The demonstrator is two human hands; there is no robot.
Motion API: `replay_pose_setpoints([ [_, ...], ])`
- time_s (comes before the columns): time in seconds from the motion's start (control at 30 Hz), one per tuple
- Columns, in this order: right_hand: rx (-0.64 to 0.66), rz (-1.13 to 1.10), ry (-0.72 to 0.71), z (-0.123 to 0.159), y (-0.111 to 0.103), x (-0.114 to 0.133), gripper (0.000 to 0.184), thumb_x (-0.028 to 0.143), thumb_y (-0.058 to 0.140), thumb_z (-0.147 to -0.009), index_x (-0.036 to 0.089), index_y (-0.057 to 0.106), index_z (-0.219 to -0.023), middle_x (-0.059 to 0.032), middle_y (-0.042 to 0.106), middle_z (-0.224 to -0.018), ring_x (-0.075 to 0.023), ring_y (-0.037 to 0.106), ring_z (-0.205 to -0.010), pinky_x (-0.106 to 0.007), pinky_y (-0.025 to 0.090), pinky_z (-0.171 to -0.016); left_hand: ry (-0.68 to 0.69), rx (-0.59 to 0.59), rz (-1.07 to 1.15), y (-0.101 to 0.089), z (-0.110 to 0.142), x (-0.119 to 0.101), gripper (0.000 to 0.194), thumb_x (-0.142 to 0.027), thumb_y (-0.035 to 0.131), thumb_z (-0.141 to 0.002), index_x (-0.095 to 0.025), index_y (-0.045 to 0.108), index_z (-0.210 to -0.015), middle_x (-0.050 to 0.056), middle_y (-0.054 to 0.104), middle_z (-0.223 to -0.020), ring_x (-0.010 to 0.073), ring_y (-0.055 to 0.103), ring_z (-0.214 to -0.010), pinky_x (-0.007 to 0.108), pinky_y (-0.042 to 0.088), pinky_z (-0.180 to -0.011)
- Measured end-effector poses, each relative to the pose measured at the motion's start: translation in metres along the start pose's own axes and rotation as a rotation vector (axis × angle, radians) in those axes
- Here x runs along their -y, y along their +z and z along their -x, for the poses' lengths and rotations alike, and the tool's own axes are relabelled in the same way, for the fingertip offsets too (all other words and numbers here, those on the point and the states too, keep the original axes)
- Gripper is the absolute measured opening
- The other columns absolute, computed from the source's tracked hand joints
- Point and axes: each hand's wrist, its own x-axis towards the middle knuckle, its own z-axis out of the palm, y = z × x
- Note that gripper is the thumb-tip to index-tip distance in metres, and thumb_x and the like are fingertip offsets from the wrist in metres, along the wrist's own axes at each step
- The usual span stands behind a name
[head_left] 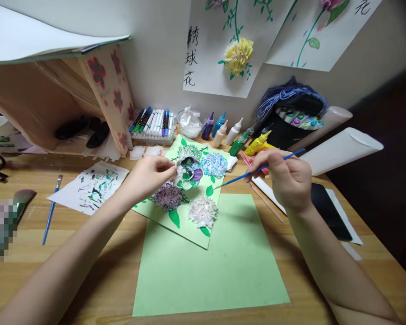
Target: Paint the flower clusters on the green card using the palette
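My left hand (157,174) pinches the rim of a small round paint palette (188,173), its wells smeared with green, purple and dark paint. Between the fingers of my right hand (284,178) is a thin blue paintbrush (257,171), its tip pointing left, close to a painted green leaf. Beneath both lies a light green sheet with textured flowers: a purple one (168,196), a whitish one (203,211), a blue-white one (214,165) and a green-speckled one (188,152) partly behind the palette. A plain green sheet (213,275) lies under its near edge.
Paint bottles (234,131) stand at the back, beside a bowl of white tissue (190,123) and a marker box (154,126). Left are a paint-stained paper (94,187), another brush (50,216) and a flowered cardboard box (104,90). A black flat object (329,212) lies right.
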Motion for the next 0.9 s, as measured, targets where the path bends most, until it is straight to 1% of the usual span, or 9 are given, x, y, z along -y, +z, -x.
replay_pose_setpoints([
  [0.03,-0.029,0.001,-0.027,0.001,0.0,0.002,0.037,0.04,0.045,-0.095,0.022,0.069,-0.074,-0.0028,0.066,-0.062,-0.0151,0.06,-0.055,-0.029,0.041,-0.048,0.001,0.028,0.003,0.002,0.0,-0.001,0.027,-0.036,0.055,-0.078,-0.016,0.069,-0.069,0.006,0.073,-0.077,0.0185,0.065,-0.073,0.027,0.049,-0.069],
  [0.1,-0.029,0.039,-0.092,0.003,0.002,0.006,0.034,0.038,0.044,-0.095,0.022,0.069,-0.079,-0.0036,0.067,-0.065,-0.016,0.061,-0.06,-0.03,0.043,-0.052,0.007,0.073,0.006,0.004,0.002,-0.003,0.028,-0.036,0.053,-0.079,-0.016,0.067,-0.066,0.005,0.072,-0.075,0.0188,0.065,-0.073,0.028,0.048,-0.07],
  [0.2,0.035,0.141,-0.181,0.005,0.005,0.009,0.032,0.033,0.043,-0.096,0.022,0.069,-0.081,-0.004,0.069,-0.07,-0.0164,0.061,-0.065,-0.032,0.047,-0.061,0.019,0.091,0.002,0.006,0.003,-0.005,0.028,-0.036,0.052,-0.079,-0.016,0.067,-0.067,0.005,0.071,-0.074,0.0187,0.064,-0.072,0.028,0.047,-0.068],
  [0.27,0.08,0.203,-0.201,0.005,0.006,0.011,0.032,0.032,0.042,-0.096,0.022,0.069,-0.08,-0.0039,0.07,-0.072,-0.017,0.062,-0.069,-0.035,0.048,-0.067,0.024,0.103,-0.003,0.007,0.003,-0.006,0.029,-0.036,0.051,-0.08,-0.016,0.066,-0.066,0.005,0.07,-0.072,0.0181,0.063,-0.07,0.028,0.047,-0.068],
  [0.33,0.112,0.243,-0.207,0.006,0.007,0.012,0.033,0.032,0.042,-0.096,0.023,0.069,-0.079,-0.0037,0.071,-0.073,-0.0176,0.062,-0.069,-0.036,0.048,-0.07,0.024,0.114,0.006,0.007,0.003,-0.006,0.03,-0.037,0.051,-0.081,-0.016,0.065,-0.065,0.005,0.069,-0.071,0.0177,0.062,-0.069,0.028,0.046,-0.069],
  [0.47,0.153,0.258,-0.224,0.006,0.009,0.013,0.031,0.031,0.043,-0.095,0.023,0.069,-0.079,-0.0035,0.071,-0.071,-0.0171,0.062,-0.067,-0.034,0.047,-0.066,0.023,0.117,0.026,0.007,0.003,-0.006,0.029,-0.037,0.052,-0.08,-0.016,0.065,-0.065,0.005,0.069,-0.07,0.0174,0.062,-0.068,0.028,0.047,-0.069],
  [0.63,0.131,0.271,-0.235,0.007,0.008,0.011,0.029,0.028,0.041,-0.096,0.023,0.067,-0.083,-0.0038,0.07,-0.074,-0.0176,0.061,-0.071,-0.036,0.046,-0.07,0.027,0.104,0.035,0.007,0.004,-0.007,0.028,-0.036,0.052,-0.08,-0.016,0.067,-0.068,0.006,0.07,-0.071,0.0174,0.061,-0.067,0.029,0.048,-0.067],
  [0.73,0.156,0.265,-0.219,0.007,0.007,0.01,0.029,0.027,0.041,-0.096,0.023,0.067,-0.083,-0.0034,0.069,-0.075,-0.0172,0.061,-0.071,-0.036,0.046,-0.07,0.016,0.111,0.033,0.006,0.004,-0.008,0.029,-0.036,0.052,-0.08,-0.015,0.066,-0.066,0.006,0.07,-0.071,0.0176,0.061,-0.068,0.03,0.048,-0.068],
  [0.9,0.125,0.255,-0.184,0.007,0.007,0.011,0.033,0.032,0.041,-0.096,0.024,0.068,-0.081,-0.0031,0.07,-0.072,-0.0177,0.062,-0.07,-0.035,0.046,-0.07,0.016,0.108,0.033,0.006,0.004,-0.008,0.029,-0.036,0.052,-0.08,-0.016,0.067,-0.065,0.006,0.071,-0.073,0.0168,0.063,-0.069,0.029,0.049,-0.07],
])
